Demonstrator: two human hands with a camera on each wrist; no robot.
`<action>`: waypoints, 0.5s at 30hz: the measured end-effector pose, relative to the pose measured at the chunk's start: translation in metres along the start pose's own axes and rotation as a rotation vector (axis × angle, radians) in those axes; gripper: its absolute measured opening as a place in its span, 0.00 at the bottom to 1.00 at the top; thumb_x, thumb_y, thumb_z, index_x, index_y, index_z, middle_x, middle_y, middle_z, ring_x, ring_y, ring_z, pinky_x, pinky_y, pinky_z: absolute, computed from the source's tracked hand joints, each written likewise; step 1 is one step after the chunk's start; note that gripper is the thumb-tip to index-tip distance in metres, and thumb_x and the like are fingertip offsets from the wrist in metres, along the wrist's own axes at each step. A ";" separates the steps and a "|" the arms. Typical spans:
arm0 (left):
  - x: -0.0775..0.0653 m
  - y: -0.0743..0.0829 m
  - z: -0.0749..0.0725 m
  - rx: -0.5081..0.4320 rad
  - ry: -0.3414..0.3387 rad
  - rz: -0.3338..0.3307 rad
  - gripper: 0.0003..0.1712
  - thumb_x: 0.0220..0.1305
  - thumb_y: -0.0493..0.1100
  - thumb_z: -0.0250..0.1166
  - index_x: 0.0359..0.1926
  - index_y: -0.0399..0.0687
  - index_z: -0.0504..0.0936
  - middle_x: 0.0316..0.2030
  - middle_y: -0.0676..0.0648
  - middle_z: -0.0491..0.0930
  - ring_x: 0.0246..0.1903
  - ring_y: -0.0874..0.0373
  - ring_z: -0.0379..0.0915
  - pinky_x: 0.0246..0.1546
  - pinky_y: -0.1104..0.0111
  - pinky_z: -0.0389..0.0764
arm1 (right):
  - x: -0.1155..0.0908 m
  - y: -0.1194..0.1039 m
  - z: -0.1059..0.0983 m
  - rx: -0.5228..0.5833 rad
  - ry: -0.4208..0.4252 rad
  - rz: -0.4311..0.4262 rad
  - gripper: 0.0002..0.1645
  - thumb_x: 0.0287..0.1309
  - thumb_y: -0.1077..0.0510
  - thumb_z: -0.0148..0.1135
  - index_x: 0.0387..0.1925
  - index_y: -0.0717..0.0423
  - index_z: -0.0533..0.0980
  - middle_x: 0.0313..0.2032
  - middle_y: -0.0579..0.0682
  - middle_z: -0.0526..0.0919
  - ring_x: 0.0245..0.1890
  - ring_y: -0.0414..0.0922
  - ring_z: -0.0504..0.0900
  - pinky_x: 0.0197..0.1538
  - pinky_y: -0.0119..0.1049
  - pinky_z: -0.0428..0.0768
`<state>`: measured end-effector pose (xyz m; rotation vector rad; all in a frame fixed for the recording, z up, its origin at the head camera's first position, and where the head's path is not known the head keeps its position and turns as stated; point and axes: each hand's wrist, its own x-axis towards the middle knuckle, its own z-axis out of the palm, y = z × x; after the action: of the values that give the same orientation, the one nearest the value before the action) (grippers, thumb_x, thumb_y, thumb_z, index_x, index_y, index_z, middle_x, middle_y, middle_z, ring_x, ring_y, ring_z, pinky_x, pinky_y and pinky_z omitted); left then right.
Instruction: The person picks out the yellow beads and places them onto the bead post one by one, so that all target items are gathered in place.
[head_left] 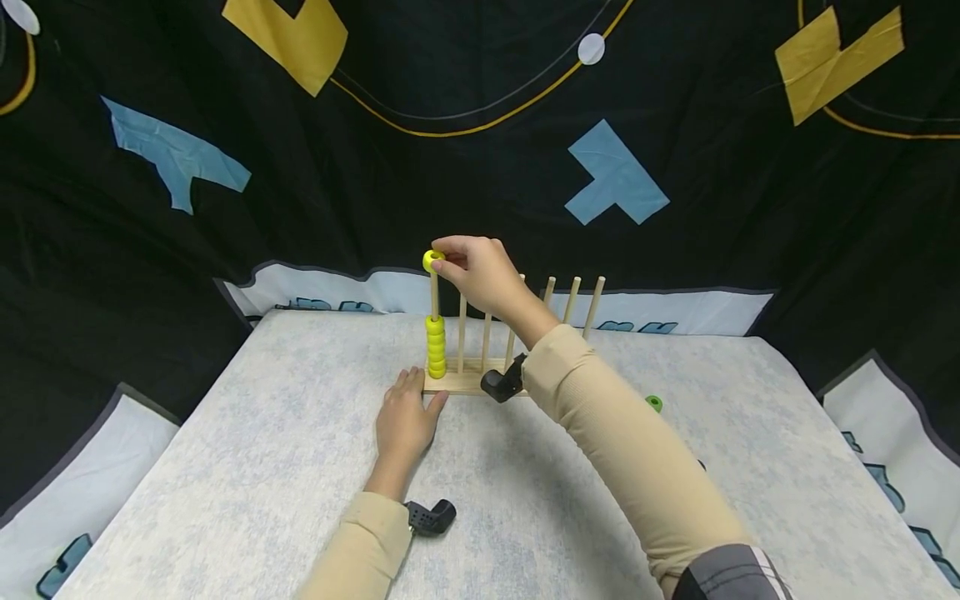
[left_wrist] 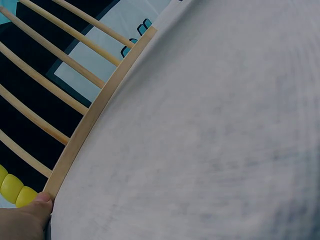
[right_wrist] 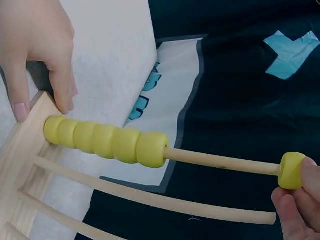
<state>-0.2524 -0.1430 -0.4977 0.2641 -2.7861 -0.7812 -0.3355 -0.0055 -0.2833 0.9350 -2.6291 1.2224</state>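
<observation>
My right hand (head_left: 480, 271) pinches a yellow bead (right_wrist: 291, 171) between thumb and fingers at the top end of the leftmost peg (right_wrist: 222, 161). Lower on that same peg, several yellow beads (head_left: 436, 346) are stacked down against the wooden base (head_left: 461, 383). My left hand (head_left: 405, 417) holds the base's left end, its thumb on the front side and its fingers round the end. The left wrist view shows only that thumb (left_wrist: 42, 200) at the base's corner. Other wooden pegs (head_left: 462, 333) stand bare in a row, some partly hidden by my right arm.
A green bead (head_left: 654, 403) lies on the pale tabletop (head_left: 247, 467), right of the base. Close by, a small dark thing (head_left: 701, 464) is mostly hidden behind my right sleeve. Behind the table hangs a black curtain (head_left: 450, 183) with tape pieces on it.
</observation>
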 end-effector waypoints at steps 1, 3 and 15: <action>0.000 0.000 0.000 0.000 0.000 -0.001 0.39 0.69 0.59 0.61 0.71 0.39 0.67 0.71 0.39 0.66 0.74 0.42 0.57 0.72 0.46 0.64 | 0.000 0.000 0.000 -0.008 -0.002 0.000 0.22 0.66 0.56 0.63 0.60 0.56 0.77 0.54 0.50 0.85 0.51 0.42 0.84 0.56 0.29 0.82; 0.000 0.000 0.001 -0.002 -0.002 -0.002 0.39 0.69 0.59 0.61 0.71 0.38 0.67 0.72 0.39 0.65 0.74 0.42 0.57 0.71 0.46 0.64 | -0.001 0.001 0.001 -0.022 -0.006 -0.001 0.22 0.66 0.56 0.63 0.60 0.56 0.77 0.53 0.51 0.85 0.51 0.42 0.84 0.56 0.29 0.82; 0.000 0.001 0.000 -0.008 0.002 -0.002 0.39 0.69 0.59 0.61 0.71 0.39 0.67 0.71 0.38 0.66 0.73 0.42 0.58 0.71 0.45 0.65 | -0.006 0.005 0.003 -0.038 0.002 -0.015 0.22 0.66 0.56 0.63 0.60 0.55 0.78 0.58 0.51 0.83 0.56 0.43 0.83 0.57 0.31 0.82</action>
<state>-0.2521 -0.1422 -0.4971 0.2660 -2.7811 -0.7924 -0.3326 -0.0019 -0.2901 0.9453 -2.6290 1.1650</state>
